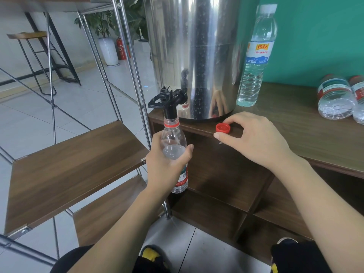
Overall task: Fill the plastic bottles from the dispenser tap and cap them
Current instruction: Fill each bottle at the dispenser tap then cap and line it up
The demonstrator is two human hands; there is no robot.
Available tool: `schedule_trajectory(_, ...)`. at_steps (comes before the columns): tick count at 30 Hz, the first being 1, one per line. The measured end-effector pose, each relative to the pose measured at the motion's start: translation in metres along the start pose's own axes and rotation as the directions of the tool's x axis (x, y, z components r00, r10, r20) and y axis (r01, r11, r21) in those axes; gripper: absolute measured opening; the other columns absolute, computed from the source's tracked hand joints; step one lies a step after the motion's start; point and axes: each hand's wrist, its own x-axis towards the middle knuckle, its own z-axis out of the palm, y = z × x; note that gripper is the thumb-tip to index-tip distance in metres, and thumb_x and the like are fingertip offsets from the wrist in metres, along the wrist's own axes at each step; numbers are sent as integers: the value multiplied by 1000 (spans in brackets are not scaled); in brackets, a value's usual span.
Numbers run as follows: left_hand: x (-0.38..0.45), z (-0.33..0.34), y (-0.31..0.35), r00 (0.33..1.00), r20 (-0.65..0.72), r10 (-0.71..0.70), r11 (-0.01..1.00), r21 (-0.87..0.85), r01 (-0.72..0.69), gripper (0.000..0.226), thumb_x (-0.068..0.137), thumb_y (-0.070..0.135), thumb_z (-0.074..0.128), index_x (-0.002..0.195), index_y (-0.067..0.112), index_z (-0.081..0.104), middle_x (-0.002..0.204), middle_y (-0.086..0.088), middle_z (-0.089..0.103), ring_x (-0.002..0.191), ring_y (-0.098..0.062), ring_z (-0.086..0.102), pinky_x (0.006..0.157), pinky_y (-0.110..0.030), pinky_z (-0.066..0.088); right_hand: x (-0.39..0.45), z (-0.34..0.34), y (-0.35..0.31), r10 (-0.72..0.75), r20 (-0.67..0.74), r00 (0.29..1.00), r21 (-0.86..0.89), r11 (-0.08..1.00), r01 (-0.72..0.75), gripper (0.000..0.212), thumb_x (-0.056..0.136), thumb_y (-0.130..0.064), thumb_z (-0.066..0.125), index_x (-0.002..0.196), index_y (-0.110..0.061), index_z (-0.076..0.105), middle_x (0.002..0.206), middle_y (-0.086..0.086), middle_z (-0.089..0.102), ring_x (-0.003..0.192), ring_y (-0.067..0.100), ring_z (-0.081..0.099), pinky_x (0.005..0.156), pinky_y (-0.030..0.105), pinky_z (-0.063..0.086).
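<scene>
a: while the left hand (167, 164) grips the bottle (174, 152) around its middle, where does the neck sit?

b: right under the black tap (169, 101) of the steel dispenser (193, 56), spout at the open mouth. the bottle stands nearly upright, long axis vertical, held off the front edge of the bench (295, 125). water shows inside it, though i cannot tell how full it is.

a: and the right hand (254, 138)?

b: resting on the bench edge, fingers curled loosely around the red cap (223, 128). forefinger and thumb flank it; the cap lies open side up. whether they actually pinch it yet, i cannot tell for sure, but they touch or nearly touch it.

a: so what does capping turn on?

b: the cap lies to the right of the bottle mouth and at about the same height, quite near. the right hand is the nearer one by far. i judge it must flip the cap over and carry it left once the neck comes clear of the spout.

a: other bottles?

b: a tall labelled bottle (256, 56) stands capped beside the dispenser; two bottles (336, 97) lie on their sides further right.
</scene>
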Motion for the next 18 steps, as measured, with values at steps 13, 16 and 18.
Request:
schedule_trajectory(13,-1,0,2,1000,-1,11,1000,-16,-11,79,70,55,76,137,22,48,129,6,64,116,-14,63,104,-40,53,0,0,1,-2,4,1000,-1,1000,2,41,86,-70,60,108,-37,67,107,-16,65,93,9,59,82,37,55)
schedule_trajectory(16,-1,-1,1,1000,0,12,1000,-20,-12,78,71,54,77,136,22,49,128,6,65,115,-14,63,104,-42,53,0,0,0,-2,6,1000,-3,1000,2,41,85,-70,59,108,-37,67,108,-16,64,94,9,59,82,36,54)
schedule_trajectory(18,-1,-1,1,1000,3,13,1000,-22,-12,76,73,52,78,136,22,49,127,7,65,115,-13,63,105,-42,53,0,0,0,-2,8,1000,-5,1000,2,42,85,-70,59,109,-36,68,108,-16,64,94,9,59,82,36,53)
